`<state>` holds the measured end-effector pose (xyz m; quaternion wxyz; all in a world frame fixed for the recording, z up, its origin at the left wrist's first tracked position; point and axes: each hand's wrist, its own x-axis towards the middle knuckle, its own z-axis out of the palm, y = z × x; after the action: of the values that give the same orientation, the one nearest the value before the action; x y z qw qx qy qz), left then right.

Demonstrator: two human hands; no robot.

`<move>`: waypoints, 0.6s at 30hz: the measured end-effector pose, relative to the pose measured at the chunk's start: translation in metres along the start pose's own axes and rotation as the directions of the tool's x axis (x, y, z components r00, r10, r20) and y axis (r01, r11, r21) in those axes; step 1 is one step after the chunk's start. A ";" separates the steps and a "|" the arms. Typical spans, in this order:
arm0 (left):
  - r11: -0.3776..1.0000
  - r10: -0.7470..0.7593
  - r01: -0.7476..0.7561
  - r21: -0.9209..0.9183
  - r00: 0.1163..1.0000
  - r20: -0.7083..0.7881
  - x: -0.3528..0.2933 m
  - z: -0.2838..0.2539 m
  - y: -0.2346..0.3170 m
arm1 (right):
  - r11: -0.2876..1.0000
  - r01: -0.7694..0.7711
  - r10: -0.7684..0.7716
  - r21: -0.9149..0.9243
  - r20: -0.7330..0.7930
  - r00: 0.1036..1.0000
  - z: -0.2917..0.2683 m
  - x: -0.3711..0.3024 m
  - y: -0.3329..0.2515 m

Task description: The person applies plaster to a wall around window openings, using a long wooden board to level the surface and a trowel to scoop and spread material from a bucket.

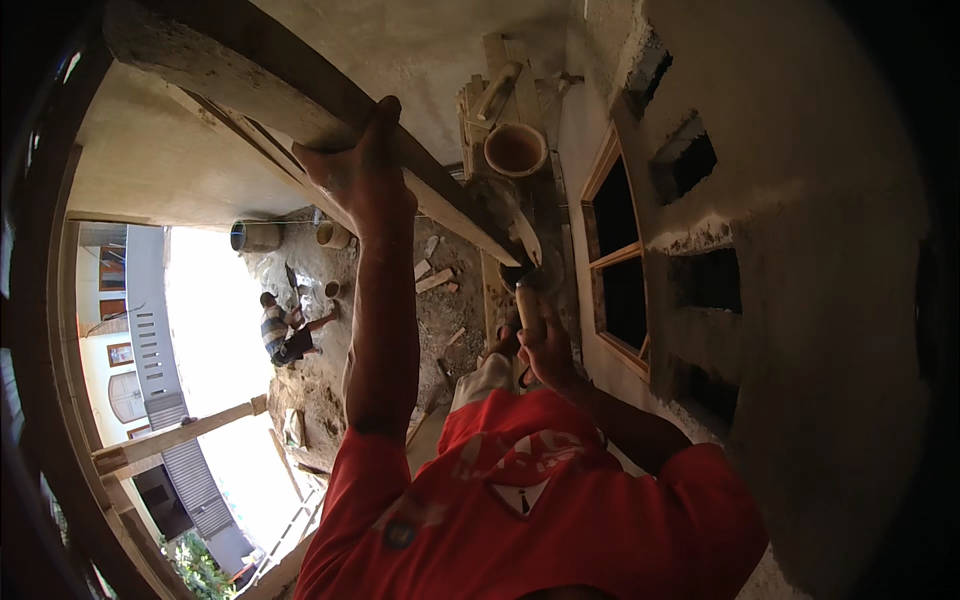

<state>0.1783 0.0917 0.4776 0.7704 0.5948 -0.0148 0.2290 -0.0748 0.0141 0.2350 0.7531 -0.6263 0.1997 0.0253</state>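
Note:
My left arm is raised, and my left hand (pixel 365 180) is closed round the underside of a long wooden beam (pixel 240 85). The beam runs from the upper left down toward the middle of the view. In front of my body, my right hand (pixel 547 352) is wrapped round the wooden handle of a trowel (pixel 531 312). Its blade is mostly hidden in shadow by the end of the beam. A dark bucket (pixel 503 282) shows in part just beyond the trowel.
A round tub (pixel 516 150) stands beyond on planks (pixel 527 95). Right of me rises a plastered wall (pixel 800 300) with a wooden window frame (pixel 617 258) and several square openings. Far below left, another person (pixel 284 330) crouches on rubble-strewn ground near buckets (pixel 256 236).

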 end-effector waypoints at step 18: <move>0.579 0.425 -0.464 0.670 0.873 0.237 0.038 -0.101 0.097 | 0.810 -0.539 0.563 0.232 -0.044 0.826 0.021 0.143 0.215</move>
<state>0.1511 0.2156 0.5473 0.3981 0.8265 -0.0934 0.3869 0.0006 0.0498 -0.0102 0.7627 -0.4590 0.4156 0.1868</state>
